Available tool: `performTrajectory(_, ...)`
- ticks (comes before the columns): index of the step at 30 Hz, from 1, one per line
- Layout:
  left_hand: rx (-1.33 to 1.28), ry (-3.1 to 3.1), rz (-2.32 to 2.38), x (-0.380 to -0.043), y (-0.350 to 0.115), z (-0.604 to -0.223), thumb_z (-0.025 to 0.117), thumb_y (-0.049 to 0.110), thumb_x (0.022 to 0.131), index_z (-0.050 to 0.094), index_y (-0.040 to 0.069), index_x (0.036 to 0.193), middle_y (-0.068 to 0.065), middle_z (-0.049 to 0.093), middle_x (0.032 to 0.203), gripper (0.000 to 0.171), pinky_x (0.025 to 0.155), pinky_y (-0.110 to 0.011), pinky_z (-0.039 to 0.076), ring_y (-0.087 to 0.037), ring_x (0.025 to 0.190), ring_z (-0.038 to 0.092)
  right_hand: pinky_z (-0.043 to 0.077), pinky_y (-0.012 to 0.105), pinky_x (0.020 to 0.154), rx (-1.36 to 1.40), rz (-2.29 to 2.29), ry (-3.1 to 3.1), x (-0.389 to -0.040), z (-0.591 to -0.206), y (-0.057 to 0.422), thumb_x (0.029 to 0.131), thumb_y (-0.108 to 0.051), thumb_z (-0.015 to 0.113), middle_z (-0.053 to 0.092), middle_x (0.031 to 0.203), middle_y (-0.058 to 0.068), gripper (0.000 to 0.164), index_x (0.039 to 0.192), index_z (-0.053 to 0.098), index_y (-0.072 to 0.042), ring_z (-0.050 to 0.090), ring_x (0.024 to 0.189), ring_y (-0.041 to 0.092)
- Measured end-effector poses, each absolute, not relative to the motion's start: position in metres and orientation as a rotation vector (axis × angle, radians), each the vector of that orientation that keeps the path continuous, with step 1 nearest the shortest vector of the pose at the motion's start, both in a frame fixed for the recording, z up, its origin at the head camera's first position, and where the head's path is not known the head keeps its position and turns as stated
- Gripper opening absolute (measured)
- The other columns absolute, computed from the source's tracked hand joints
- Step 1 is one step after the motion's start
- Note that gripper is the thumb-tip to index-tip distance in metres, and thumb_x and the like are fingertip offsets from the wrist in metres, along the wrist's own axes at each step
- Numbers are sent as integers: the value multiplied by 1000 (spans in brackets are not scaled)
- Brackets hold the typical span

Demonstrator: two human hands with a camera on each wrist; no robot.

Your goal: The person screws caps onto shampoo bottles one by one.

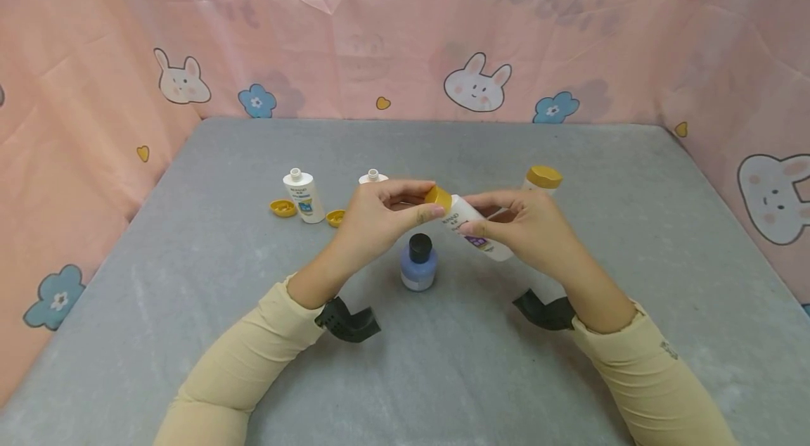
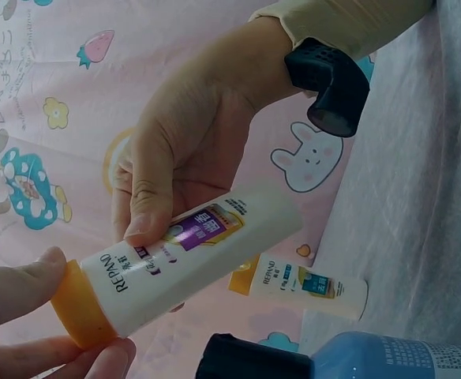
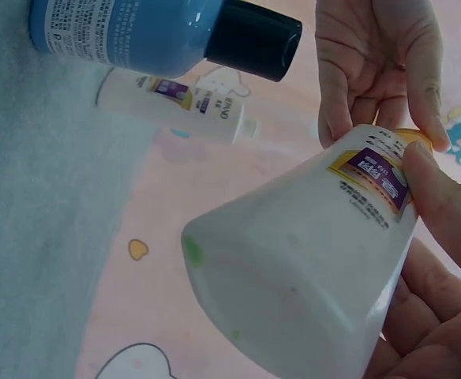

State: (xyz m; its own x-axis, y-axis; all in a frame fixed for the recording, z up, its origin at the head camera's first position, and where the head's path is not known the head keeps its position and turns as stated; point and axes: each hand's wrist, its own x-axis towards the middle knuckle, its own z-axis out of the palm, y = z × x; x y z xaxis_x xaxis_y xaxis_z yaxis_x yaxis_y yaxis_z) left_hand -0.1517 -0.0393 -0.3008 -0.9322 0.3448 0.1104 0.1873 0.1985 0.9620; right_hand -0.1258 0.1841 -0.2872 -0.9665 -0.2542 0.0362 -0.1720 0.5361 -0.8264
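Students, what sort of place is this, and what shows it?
Perhaps a makeshift filming booth: pink rabbit-print curtains surround a grey tabletop on three sides, and black wrist brackets suggest recording gear.

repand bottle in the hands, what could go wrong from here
With the white REPAND bottle tilted in the right hand, any liquid inside might spill if the left hand pulls the gold cap off. The blue black-capped bottle stands close by, so either hand could knock it over if lowered carelessly.
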Motion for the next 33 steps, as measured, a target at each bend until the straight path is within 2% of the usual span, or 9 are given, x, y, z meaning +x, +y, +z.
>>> performTrajectory(12,562,2288,1854,-149,-41,-299,78,13,86,71,3,120,-12,73,117,36,85,-30,60,-18,98,73,57,31,62,-381,-1395,2677,-124,-285,186,87,-23,78,74,98,12,31,115,75,-10,70,77,19)
performTrajectory(21,611,2240,1876,-148,-43,-297,77,9,86,70,2,120,-13,73,115,36,85,-28,60,-16,95,72,58,33,64,-390,-1422,2606,-124,-282,188,88,-18,77,72,98,15,31,116,74,-7,71,75,19)
performTrajectory(33,697,2180,1887,-149,-46,-297,76,4,86,68,-1,122,-15,71,118,38,87,-29,60,-19,99,72,59,34,64,-440,-1444,2551,-126,-283,192,88,-16,76,71,97,14,30,116,74,-5,70,74,18)
